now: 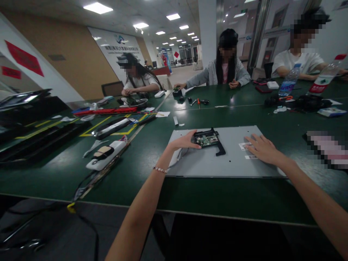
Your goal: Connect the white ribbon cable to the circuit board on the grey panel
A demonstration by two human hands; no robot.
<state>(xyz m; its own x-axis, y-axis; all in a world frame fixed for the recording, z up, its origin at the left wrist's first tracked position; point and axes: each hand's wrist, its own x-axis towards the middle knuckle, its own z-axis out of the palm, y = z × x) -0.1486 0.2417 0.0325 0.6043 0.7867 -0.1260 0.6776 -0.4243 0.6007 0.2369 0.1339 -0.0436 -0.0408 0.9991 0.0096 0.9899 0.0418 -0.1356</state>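
Note:
A flat grey panel [236,165], like the back of a display, lies on the green table in front of me. On its middle left sits a green circuit board [206,140] in a black plastic bracket, with one arm of the bracket reaching toward me. My left hand [187,140] grips the left edge of this board, thumb on the near side and fingers on the far side. A thin grey cable [178,158] runs beneath that wrist. Spread over the panel's right part, my right hand [262,148] lies flat, its fingertips beside white labels [244,146].
Left of the panel lie a white power strip [107,156] with an adapter and cables. Beyond the panel are small tools, including a screwdriver [199,103]. At right are a phone [327,148] and two bottles [290,81]. Three people sit across the table, one with a hand [179,86] on a small black object.

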